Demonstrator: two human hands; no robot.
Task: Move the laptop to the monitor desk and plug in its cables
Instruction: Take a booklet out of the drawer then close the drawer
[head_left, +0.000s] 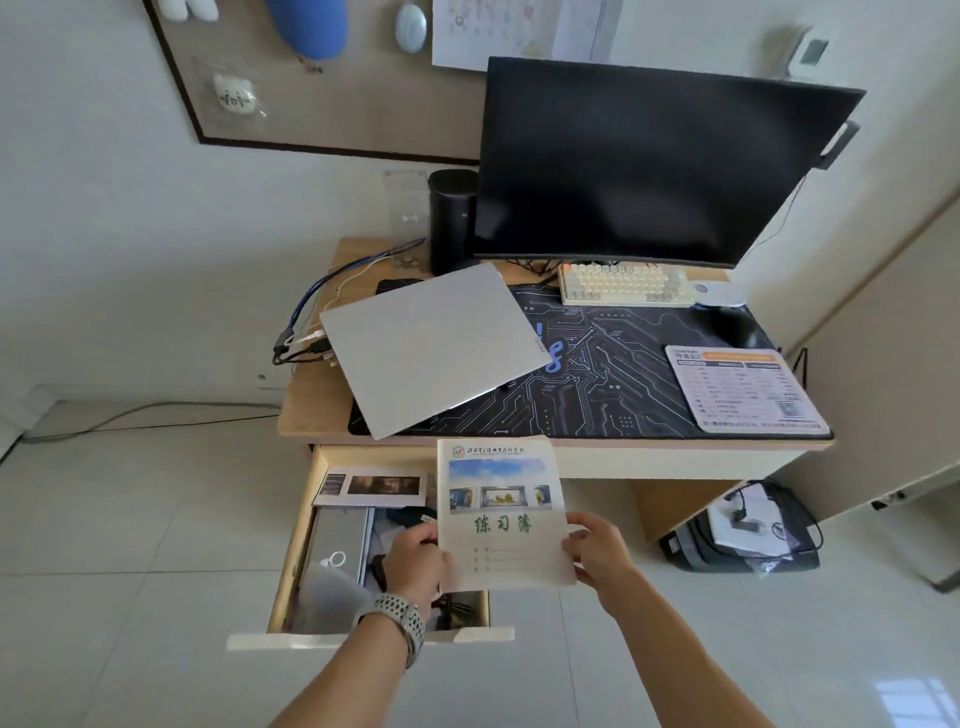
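Both hands, left hand (415, 564) and right hand (597, 553), pinch an exercise book (501, 512); judged best set aside, since the laptop (434, 345) already lies cabled on the surface (311, 410).

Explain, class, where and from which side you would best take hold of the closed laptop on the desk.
Probably the laptop's free right and near edges, approached from the front: it lies flat and closed, its corner overhangs the mat, while cables crowd the left edge.
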